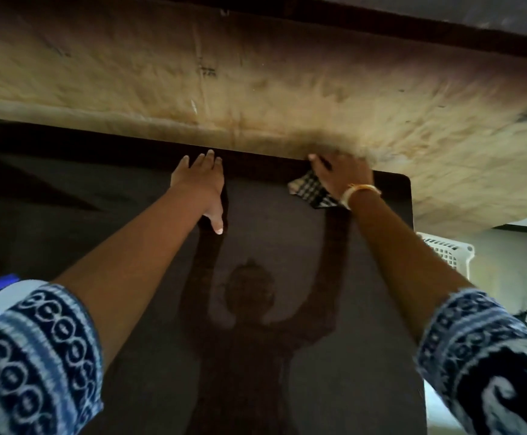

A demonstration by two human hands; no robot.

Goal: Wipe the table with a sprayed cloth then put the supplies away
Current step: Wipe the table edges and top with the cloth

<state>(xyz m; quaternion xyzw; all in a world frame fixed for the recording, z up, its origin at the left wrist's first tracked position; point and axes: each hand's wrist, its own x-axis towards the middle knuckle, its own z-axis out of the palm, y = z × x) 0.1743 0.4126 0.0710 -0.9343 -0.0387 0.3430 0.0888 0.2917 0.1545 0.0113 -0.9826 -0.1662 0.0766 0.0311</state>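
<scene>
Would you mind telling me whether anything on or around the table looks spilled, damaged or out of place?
Nothing looks spilled or broken. The dark table shows only the person's shadow. The right hand presses the checked cloth at the far edge; the left hand rests flat. The wall behind is stained and creased.

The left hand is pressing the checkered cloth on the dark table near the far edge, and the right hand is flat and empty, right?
Not quite. It's swapped: the head view shows the right hand pressing the checkered cloth on the dark table near the far edge, and the left hand is flat and empty.
</scene>
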